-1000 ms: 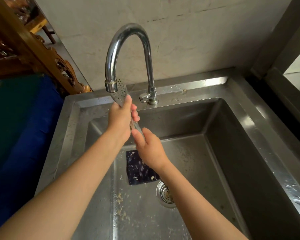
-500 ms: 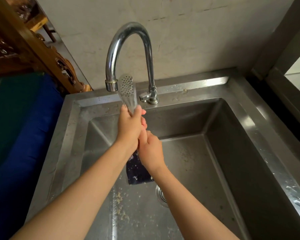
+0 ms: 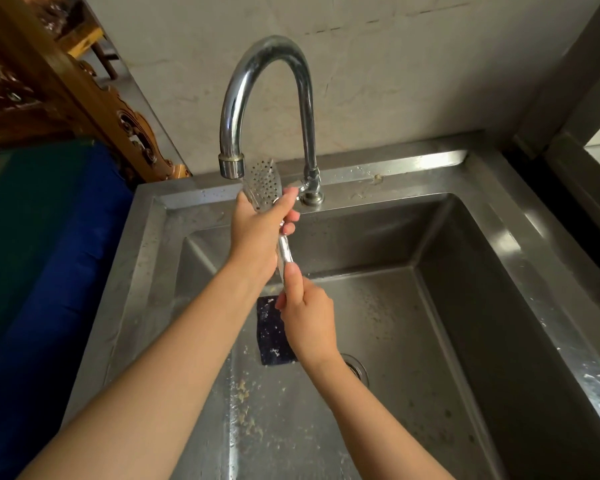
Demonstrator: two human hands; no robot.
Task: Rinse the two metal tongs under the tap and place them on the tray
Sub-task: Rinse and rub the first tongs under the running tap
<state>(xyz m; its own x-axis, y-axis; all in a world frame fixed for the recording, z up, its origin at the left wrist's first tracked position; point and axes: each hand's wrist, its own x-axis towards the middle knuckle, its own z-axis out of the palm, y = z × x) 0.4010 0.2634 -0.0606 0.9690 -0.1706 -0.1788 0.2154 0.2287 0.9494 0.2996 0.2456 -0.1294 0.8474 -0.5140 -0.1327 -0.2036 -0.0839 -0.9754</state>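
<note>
A pair of metal tongs [image 3: 264,183] with perforated spoon-shaped ends is held tilted beside the spout of the curved chrome tap [image 3: 267,98], over the steel sink [image 3: 465,237]. My left hand [image 3: 258,233] wraps around the tongs just below the perforated ends. My right hand [image 3: 307,320] grips the lower handle end; a short shiny stretch of handle shows between the hands. Water near the spout is hard to make out. Only one pair of tongs is visible and no tray is in view.
A dark blue pad [image 3: 272,332] lies on the sink floor beside the drain [image 3: 355,370], with food scraps scattered around. A blue and green surface [image 3: 49,254] lies left of the sink, carved wooden furniture [image 3: 94,98] behind it. A metal frame [image 3: 575,98] stands at right.
The hands have drawn apart along the tongs: my right hand slid down to the handle end, my left stays near the perforated ends, which rose slightly beside the spout.
</note>
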